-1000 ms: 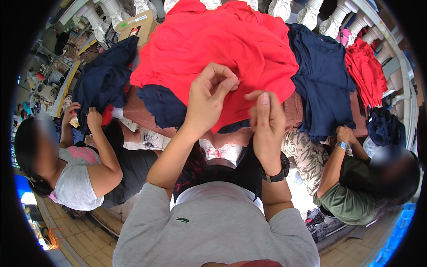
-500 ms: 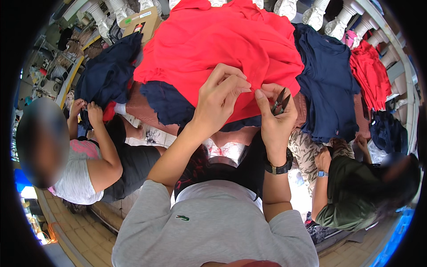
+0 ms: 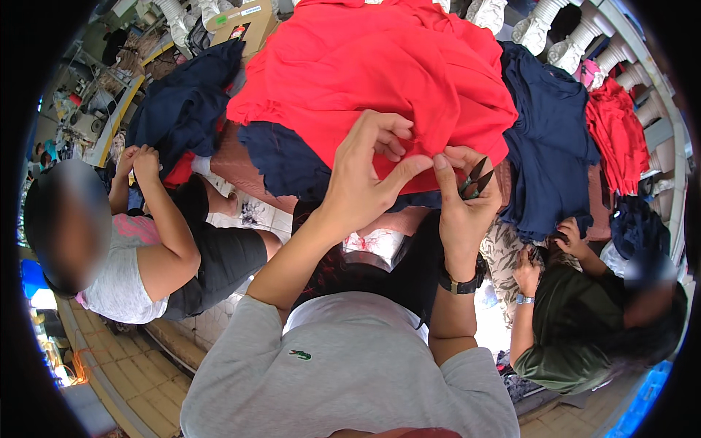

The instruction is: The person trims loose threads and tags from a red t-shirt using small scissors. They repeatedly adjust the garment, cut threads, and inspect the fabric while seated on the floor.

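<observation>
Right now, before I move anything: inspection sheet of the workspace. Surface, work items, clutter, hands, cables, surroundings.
Surface: reddish-brown covering, mostly hidden under fabric.
Work items: red cloth, draped in loose folds; small dark clippers, blades apart.
Clutter: navy garments to both sides; cardboard box behind, at left.
Hands: right hand holds the clippers; left hand has thumb apart from curled fingers, contact with the cloth unclear.
Cables: orange strands at far lower left, cable or thread can't be told.
Surroundings: one co-worker at left, one at right; white balusters behind.
</observation>
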### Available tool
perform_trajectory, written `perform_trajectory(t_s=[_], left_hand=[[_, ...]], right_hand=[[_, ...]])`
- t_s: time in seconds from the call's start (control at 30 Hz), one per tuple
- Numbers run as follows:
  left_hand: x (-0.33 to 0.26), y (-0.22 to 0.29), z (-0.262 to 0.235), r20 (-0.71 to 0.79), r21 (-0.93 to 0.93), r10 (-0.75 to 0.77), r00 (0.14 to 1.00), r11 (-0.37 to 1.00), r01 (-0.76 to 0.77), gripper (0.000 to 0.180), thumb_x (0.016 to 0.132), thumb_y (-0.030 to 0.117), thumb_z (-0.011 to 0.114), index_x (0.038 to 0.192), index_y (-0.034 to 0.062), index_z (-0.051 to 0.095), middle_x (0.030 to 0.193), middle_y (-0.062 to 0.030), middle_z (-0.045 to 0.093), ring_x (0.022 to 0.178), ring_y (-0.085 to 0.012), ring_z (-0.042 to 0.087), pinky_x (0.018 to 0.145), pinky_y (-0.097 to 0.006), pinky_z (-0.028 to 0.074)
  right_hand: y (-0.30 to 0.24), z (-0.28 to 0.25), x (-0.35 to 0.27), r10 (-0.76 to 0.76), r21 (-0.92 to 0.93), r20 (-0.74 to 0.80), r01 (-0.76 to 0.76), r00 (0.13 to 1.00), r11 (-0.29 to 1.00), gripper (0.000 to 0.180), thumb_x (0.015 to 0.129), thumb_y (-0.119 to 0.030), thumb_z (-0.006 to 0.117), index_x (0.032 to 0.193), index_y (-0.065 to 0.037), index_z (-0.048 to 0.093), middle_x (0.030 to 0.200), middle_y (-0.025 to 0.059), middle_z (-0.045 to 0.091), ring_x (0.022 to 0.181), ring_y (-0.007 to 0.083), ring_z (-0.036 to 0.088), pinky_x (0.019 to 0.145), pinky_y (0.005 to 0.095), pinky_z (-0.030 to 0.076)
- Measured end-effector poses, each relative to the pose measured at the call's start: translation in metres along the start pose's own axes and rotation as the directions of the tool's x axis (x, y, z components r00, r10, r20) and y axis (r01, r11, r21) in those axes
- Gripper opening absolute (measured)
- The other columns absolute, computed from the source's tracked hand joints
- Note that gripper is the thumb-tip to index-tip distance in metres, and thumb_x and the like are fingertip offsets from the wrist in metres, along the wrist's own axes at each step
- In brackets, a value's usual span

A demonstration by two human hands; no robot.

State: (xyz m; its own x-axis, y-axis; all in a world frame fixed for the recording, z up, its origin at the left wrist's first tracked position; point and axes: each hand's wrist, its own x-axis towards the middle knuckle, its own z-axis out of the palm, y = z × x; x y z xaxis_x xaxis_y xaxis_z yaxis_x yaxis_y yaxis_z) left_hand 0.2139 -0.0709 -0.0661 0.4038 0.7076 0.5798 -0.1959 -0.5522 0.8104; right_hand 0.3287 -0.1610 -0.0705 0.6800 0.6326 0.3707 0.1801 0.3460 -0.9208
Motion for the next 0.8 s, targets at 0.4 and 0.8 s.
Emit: perform_trajectory(t_s=[0.4, 0.8], left_hand=[[0.005, -0.009, 0.006, 0.031, -0.182, -0.131, 0.991, 0.974, 0.134, 0.006, 0.099, 0.005, 0.059, 0.097, 0.0, 0.056, 0.085, -0.0047, 0.062, 0.078, -0.0101, 0.057, 0.072, -0.025, 0.047], [0.002, -0.002, -0.002, 0.162, -0.195, -0.146, 0.976, 0.965, 0.177, 0.002, 0.1, 0.003, 0.057, 0.099, 0.0015, 0.056, 0.098, -0.0027, 0.057, 0.078, -0.006, 0.049, 0.07, -0.021, 0.042]], right_hand=[[-0.039, 0.012, -0.026, 0.284, 0.073, 0.302, -0.319, 0.91, 0.945, 0.05, 0.11, -0.04, 0.03, 0.104, 0.0, 0.059, 0.066, -0.0015, 0.044, 0.054, 0.0042, 0.033, 0.049, 0.0214, 0.026], [-0.01, 0.023, -0.009, 0.309, 0.111, 0.268, -0.348, 0.913, 0.931, 0.039, 0.108, -0.035, 0.042, 0.083, -0.006, 0.053, 0.063, -0.0044, 0.039, 0.051, 0.0038, 0.033, 0.046, 0.0215, 0.023]])
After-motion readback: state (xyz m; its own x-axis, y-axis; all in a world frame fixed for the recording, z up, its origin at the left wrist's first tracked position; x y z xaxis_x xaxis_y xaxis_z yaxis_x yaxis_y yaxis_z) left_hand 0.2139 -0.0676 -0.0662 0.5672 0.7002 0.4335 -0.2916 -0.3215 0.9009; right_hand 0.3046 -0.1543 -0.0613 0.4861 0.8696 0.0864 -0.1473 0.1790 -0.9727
